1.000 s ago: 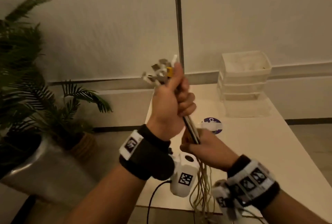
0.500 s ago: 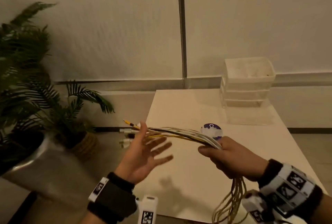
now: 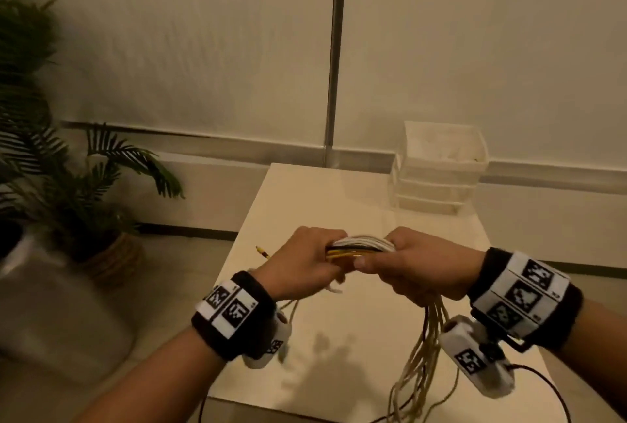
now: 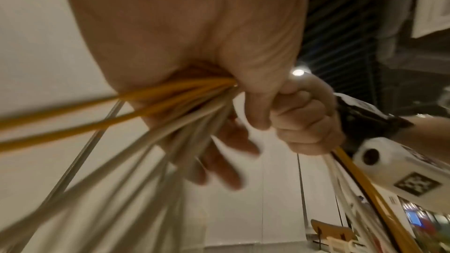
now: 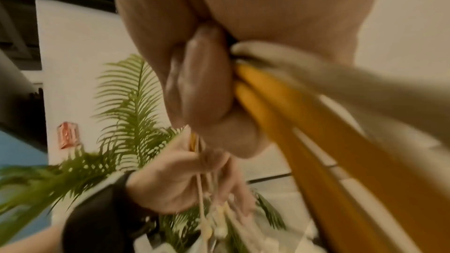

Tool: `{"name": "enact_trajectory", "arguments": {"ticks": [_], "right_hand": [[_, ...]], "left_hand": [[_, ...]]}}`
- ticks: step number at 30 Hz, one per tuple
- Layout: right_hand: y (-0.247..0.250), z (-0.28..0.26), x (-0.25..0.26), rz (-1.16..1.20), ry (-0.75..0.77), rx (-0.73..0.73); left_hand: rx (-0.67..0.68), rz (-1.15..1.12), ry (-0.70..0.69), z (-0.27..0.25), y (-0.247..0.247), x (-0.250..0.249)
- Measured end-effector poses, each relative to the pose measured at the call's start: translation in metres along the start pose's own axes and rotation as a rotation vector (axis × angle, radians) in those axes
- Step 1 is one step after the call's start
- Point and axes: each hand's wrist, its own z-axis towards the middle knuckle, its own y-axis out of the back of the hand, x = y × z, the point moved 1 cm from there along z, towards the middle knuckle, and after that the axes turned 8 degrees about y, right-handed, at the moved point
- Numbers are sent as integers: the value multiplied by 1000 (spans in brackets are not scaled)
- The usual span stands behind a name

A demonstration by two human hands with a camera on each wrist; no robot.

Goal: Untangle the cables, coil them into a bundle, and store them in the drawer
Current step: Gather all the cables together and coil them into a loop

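Left hand (image 3: pixel 298 263) and right hand (image 3: pixel 417 266), frame centre, both gripped cables (image 3: pixel 359 246), gathered straight for coiling.

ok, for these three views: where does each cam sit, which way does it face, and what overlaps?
Head: worn on the head, looks forward and down at the table, drawer unit and plant; both forearms show, left hand and right hand gripping the cables.
Left wrist: under the left wrist, looks up along the palm; shows the left hand, the right hand and the yellow cables.
Right wrist: under the right wrist, faces the plant; shows the right hand and the left hand.
Shared: all three see both hands and the cables.
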Motion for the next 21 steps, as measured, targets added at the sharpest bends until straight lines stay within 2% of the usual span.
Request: {"name": "enact_trajectory", "arguments": {"ticks": [2,3,7,9,11,14,17,19,21], "right_hand": [[15,-9,-1,64,13,-50],[21,-13,-2,100,22,-67],[37,-26,-19,134,110,-89],[41,-32,-39,146,88,-52],[43,-41,-60,197,62,-20],[46,-46,-79,298,108,-34],[50,-39,-82,222,131,7],[52,-30,-83,168,117,79],[47,-25,-90,171,112,171]], "left_hand": [[65,-253,69,9,2,0],[55,-327,76,11,1,-6],[-200,-527,77,37,13,-31],[-264,-631,65,51,25,-36],[-207,-718,69,58,31,-46],[-11,-871,141,63,27,-64],[172,-1006,244,68,23,-73],[201,-1009,269,72,25,-83],[150,-1052,264,76,36,-91]]}}
